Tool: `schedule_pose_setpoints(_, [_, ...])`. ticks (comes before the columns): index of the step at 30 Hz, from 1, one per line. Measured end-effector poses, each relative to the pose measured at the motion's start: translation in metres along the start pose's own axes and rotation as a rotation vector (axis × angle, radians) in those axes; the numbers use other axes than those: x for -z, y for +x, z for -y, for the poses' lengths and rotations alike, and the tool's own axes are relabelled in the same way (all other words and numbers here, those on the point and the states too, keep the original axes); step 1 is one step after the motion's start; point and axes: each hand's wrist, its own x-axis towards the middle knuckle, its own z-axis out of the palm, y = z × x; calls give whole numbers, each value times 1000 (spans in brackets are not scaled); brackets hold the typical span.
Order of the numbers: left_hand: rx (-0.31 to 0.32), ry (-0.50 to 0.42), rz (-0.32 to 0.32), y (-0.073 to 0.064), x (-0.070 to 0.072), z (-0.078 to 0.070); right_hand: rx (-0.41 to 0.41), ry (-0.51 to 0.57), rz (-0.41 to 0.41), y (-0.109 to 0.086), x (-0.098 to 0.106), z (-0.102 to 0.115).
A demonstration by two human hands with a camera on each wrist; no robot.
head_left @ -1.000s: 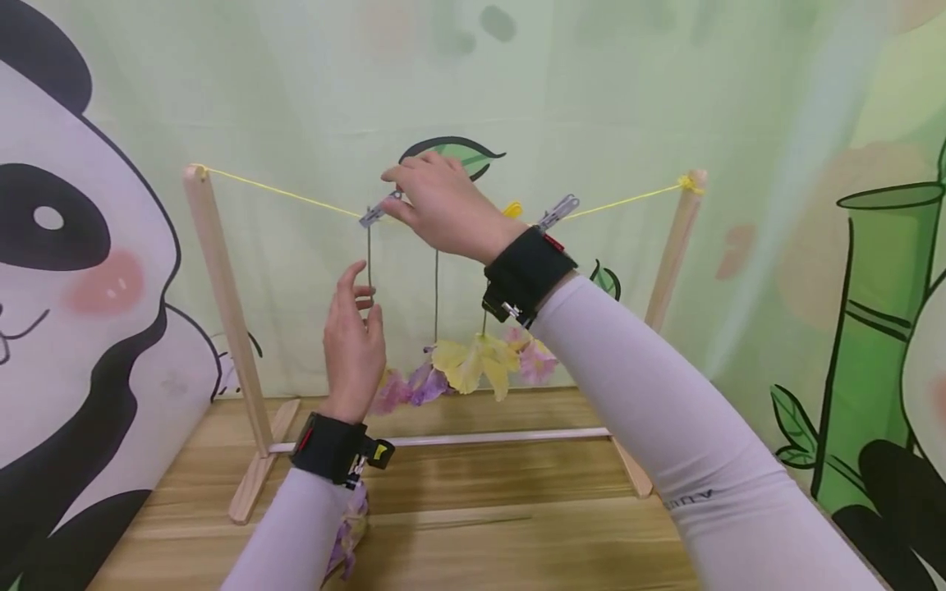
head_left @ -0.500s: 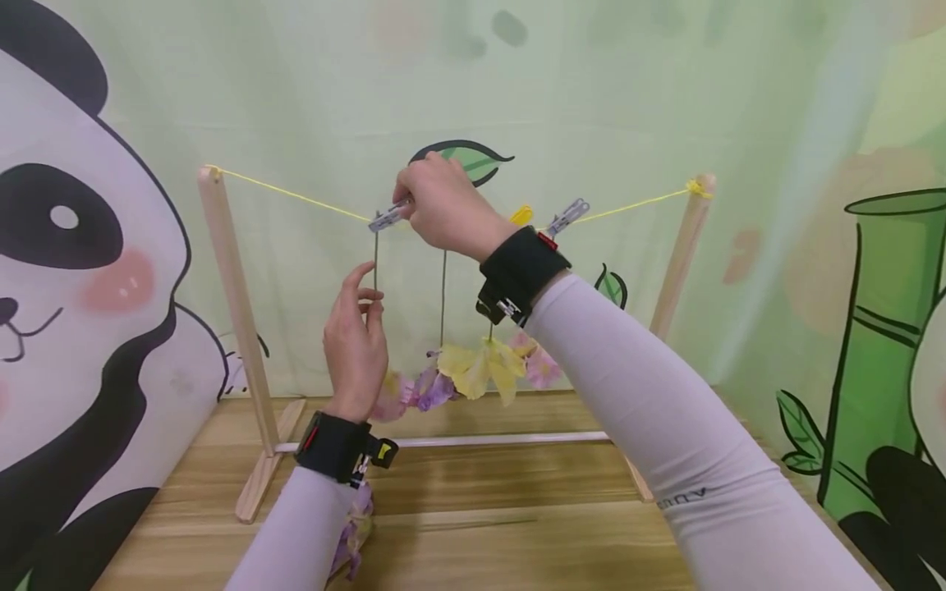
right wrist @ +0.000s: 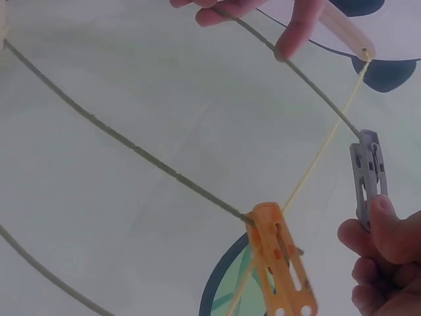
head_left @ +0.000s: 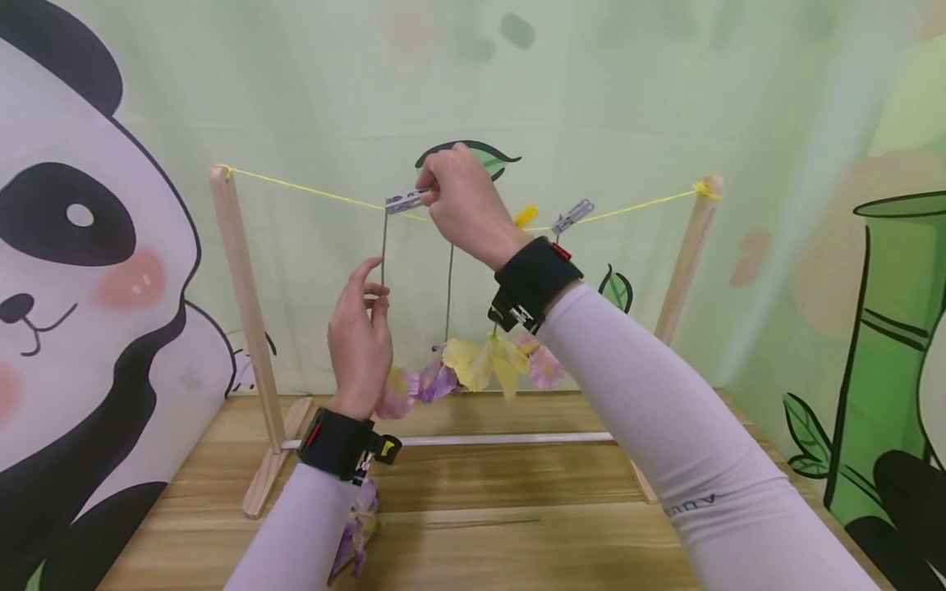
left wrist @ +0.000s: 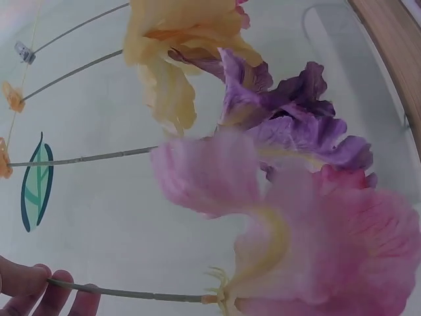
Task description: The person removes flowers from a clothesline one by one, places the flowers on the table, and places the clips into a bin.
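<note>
My left hand (head_left: 360, 345) holds the upper part of a green flower stem (head_left: 383, 246) between its fingers. A pink artificial flower (left wrist: 296, 250) hangs at the lower end of that stem. With thumb and fingers my right hand (head_left: 469, 201) pinches the handles of a grey clothespin (right wrist: 370, 168). The clothespin's nose is at the stem's top end. In the right wrist view the clothespin lies to one side of the yellow string (right wrist: 322, 148), and the stem crosses the string. The right forearm hides part of the string in the head view.
Wooden posts (head_left: 247, 304) carry the string, joined below by a white rod (head_left: 510, 439). Purple (head_left: 438, 382) and yellow (head_left: 473, 361) flowers hang from an orange-yellow clothespin (right wrist: 273, 250) and others, including a grey one (head_left: 572, 216). More flowers (head_left: 358, 525) lie on the wooden table by the left forearm.
The right hand has closed its fingers on the clothespin's handles and lifted it slightly up and right, with the stem top. The left hand stays at the stem. The view has shifted a little.
</note>
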Motion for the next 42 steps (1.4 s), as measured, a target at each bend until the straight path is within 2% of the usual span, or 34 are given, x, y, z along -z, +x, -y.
schedule_pose_setpoints(6, [6,-5,-12,-4,7,0,9,45,-55,-7,4,-2])
schedule_pose_setpoints(9, [-12,13,-23,-6,10,1,38,54,-74,-13,6,-4])
schedule_pose_setpoints(16, [-49,37,-33,-15,16,2,116,11,-152,-29,5,-12])
schedule_pose_setpoints(27, [-106,29,-40,-37,20,6,187,129,-295,-62,6,-31])
schedule_pose_setpoints(36, [-105,4,-18,-60,20,5,164,216,-432,-100,9,-64])
schedule_pose_setpoints(42, [-92,-15,-15,-73,18,8,116,241,-477,-123,9,-80])
